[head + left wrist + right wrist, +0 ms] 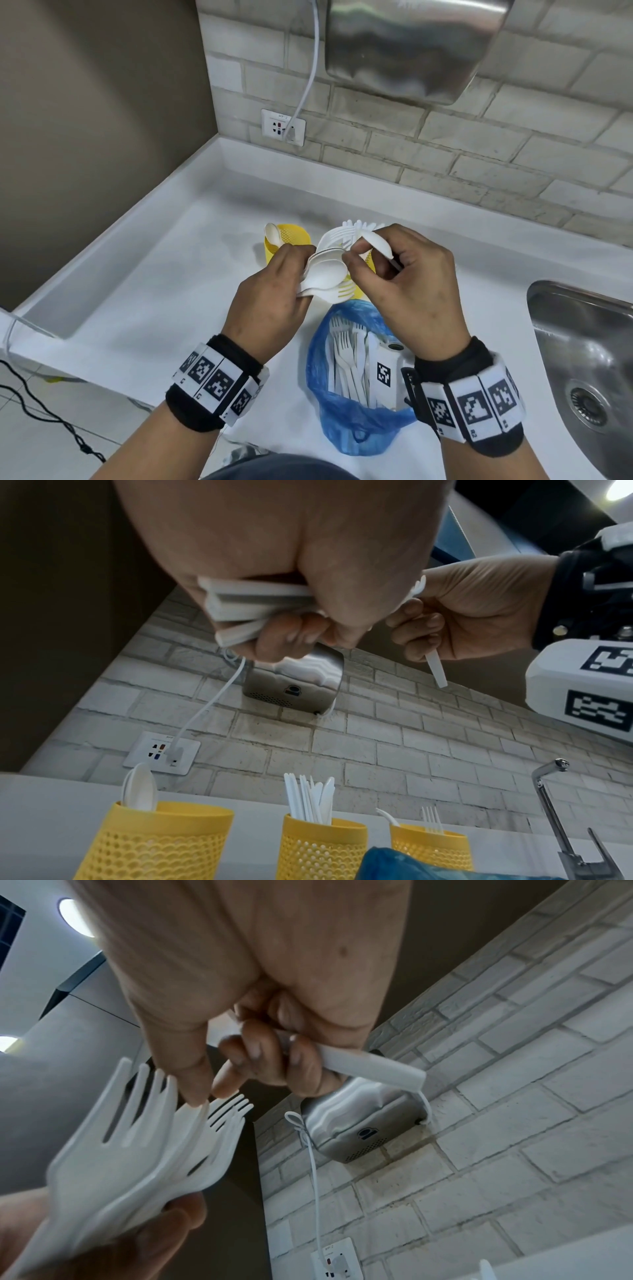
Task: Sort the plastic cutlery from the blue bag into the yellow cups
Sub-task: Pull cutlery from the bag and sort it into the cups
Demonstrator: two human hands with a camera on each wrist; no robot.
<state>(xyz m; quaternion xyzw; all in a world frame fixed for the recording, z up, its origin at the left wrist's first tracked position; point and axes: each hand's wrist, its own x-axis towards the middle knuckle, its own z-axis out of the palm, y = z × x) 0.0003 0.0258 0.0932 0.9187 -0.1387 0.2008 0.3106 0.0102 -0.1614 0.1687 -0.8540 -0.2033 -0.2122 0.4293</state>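
Observation:
My left hand point(274, 294) grips a fanned bundle of white plastic spoons and forks point(325, 277) by their handles point(246, 607). My right hand point(404, 274) curls its fingers round one white spoon point(376, 245), handle point(373, 1066), while its thumb and forefinger touch the tips of the bundle point(137, 1150). Three yellow mesh cups stand behind: the left cup point(161, 842) holds spoons, the middle cup point(322, 848) knives, the right cup point(431, 845) forks. The open blue bag point(352, 411) lies on the counter below my hands with several forks inside.
A steel sink point(582, 359) with its tap point(555, 804) lies to the right. On the brick wall are a socket point(283, 127) with a white cable and a steel dryer point(411, 48). The white counter point(154, 274) has a raised edge on the left.

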